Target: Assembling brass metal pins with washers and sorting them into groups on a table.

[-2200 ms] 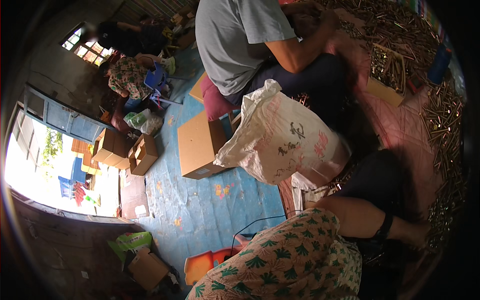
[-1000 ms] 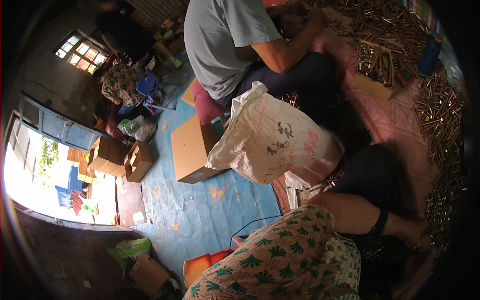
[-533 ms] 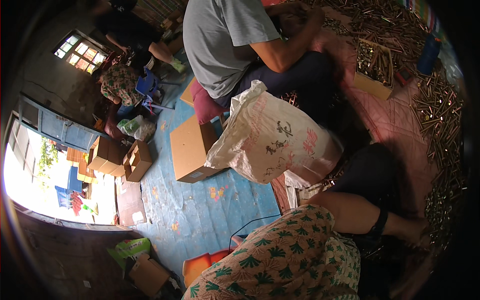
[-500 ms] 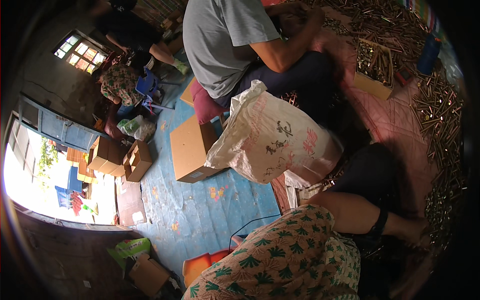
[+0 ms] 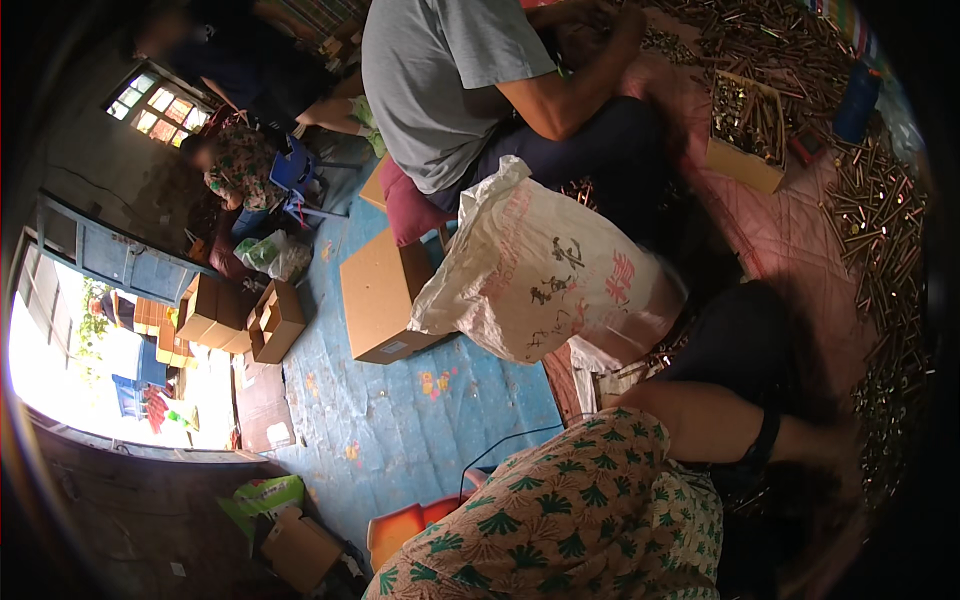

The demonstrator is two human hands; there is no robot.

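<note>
My left arm, in a tan sleeve with green fan shapes and a black wristband (image 5: 765, 440), reaches right. At its end my left hand (image 5: 838, 455) is in shadow and smeared by motion, beside the heap of thin copper-coloured metal pieces (image 5: 875, 225). Whether it holds any cannot be made out. A dim, blurred shape low at the right seems to be my right hand (image 5: 835, 560); its fingers do not show. A white woven sack (image 5: 570, 280) with red and black marks stands left of my dark-clad knee (image 5: 745, 335).
A co-worker in a grey shirt (image 5: 445, 90) sits ahead by an open carton of metal pieces (image 5: 745, 170). A blue cylinder (image 5: 857, 105) stands beyond. Cardboard boxes (image 5: 375, 300) rest on the blue floor sheet (image 5: 400, 430). An orange plastic item (image 5: 395, 535) lies below; others work farther back.
My left hand has shifted slightly and blurred. The standing person at the back has moved and bent differently; the seated one there has shifted. Someone now shows at the doorway.
</note>
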